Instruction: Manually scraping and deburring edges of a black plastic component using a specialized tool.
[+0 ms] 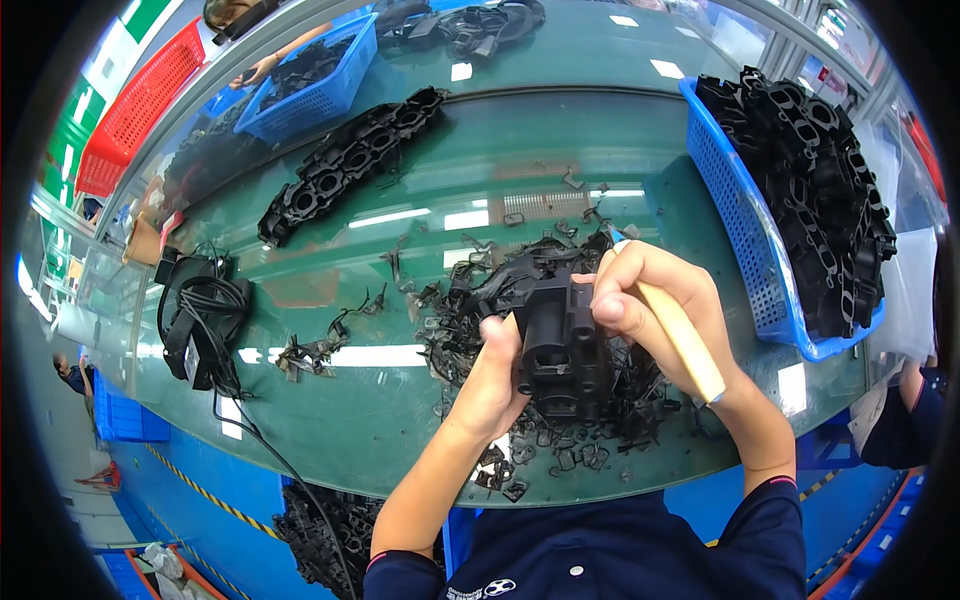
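My left hand (487, 385) grips the left side of a black moulded plastic part (560, 350), which has a rounded channel and bolt bosses. The part is held up over the table's near middle. In my right hand (665, 290) is a hand tool with a pale yellow handle (682, 335), its handle end slanting down toward my wrist. A bit of blue shows at its far end; the working tip cannot be made out. My right fingers are at the part's upper right edge. Under both hands lies a heap of black plastic scraps (455, 350).
A blue crate (735, 215) full of black mouldings stands at the right. Another long black moulding (345, 165) lies back left on the green table (330, 430). A black device with a coiled cable (205, 320) sits at the left. Another blue crate (330, 95) stands behind.
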A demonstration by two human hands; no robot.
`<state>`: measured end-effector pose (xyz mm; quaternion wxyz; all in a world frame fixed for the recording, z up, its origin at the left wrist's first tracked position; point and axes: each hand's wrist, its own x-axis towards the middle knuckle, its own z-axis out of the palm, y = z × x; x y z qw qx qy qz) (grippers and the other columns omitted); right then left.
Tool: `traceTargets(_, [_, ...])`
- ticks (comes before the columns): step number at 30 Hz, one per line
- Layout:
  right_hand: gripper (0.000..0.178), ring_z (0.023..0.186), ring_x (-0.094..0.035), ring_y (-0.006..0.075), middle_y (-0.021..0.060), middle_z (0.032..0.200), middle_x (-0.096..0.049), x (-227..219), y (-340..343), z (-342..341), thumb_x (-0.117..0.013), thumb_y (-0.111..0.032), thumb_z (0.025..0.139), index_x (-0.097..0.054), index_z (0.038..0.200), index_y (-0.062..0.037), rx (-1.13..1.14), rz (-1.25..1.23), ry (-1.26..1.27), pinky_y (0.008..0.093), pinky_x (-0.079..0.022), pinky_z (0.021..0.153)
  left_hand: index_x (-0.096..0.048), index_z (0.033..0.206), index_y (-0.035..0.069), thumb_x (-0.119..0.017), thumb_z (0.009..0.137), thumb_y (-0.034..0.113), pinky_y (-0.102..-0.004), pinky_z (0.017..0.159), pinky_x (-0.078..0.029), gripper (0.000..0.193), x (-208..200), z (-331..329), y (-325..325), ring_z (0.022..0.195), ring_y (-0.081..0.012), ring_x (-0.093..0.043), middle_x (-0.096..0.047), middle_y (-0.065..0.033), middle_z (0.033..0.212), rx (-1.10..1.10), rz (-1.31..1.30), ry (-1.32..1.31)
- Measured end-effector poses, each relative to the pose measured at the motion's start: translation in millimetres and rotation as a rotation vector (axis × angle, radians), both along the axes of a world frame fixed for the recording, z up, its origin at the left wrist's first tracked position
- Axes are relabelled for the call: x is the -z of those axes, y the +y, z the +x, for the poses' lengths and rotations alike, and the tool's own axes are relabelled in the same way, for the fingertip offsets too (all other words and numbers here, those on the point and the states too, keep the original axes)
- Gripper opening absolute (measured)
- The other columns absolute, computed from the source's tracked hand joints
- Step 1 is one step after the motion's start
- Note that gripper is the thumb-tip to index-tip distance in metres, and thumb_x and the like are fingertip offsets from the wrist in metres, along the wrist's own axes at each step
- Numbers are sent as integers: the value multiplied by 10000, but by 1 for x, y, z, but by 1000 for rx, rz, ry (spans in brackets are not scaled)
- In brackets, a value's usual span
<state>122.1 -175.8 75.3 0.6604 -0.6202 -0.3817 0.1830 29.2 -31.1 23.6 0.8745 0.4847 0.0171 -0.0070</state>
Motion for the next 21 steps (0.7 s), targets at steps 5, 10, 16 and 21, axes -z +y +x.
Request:
traceTargets(5, [163,633,-461,39,-9,703,-508,1,1,-2,-537,-179,925,-532,843,-39,33,35,127,182,-382,580,-365,1306,24,-585,732,678,-331,899,-460,897,11,0,4,1061,-197,-548,-517,-115,1166,85,-15,-138])
traceTargets(10, [220,607,-449,50,9,690,-518,4,-4,18,-513,-233,922,-515,797,-51,-95,189,263,180,-363,548,-388,1257,10,-492,815,634,-356,767,-535,772,5,0,0,916,-237,-614,-556,-156,1084,-5,-162,20])
traceTargets(16, [142,608,-492,63,14,708,-545,-18,-15,15,-580,-135,883,-533,807,-25,48,-82,-76,203,-401,546,-378,1258,26,-551,839,546,-333,824,-492,690,1,0,3,949,-200,-580,-536,-115,1093,-56,-163,-34])
traceTargets(21, [361,626,-528,230,50,700,-547,-7,0,3,-782,-269,658,-540,827,-60,208,-253,-873,328,-432,662,-379,1264,22,-570,854,484,-308,928,-386,647,3,3,-2,1052,-159,-479,-485,-74,1132,-226,202,-168])
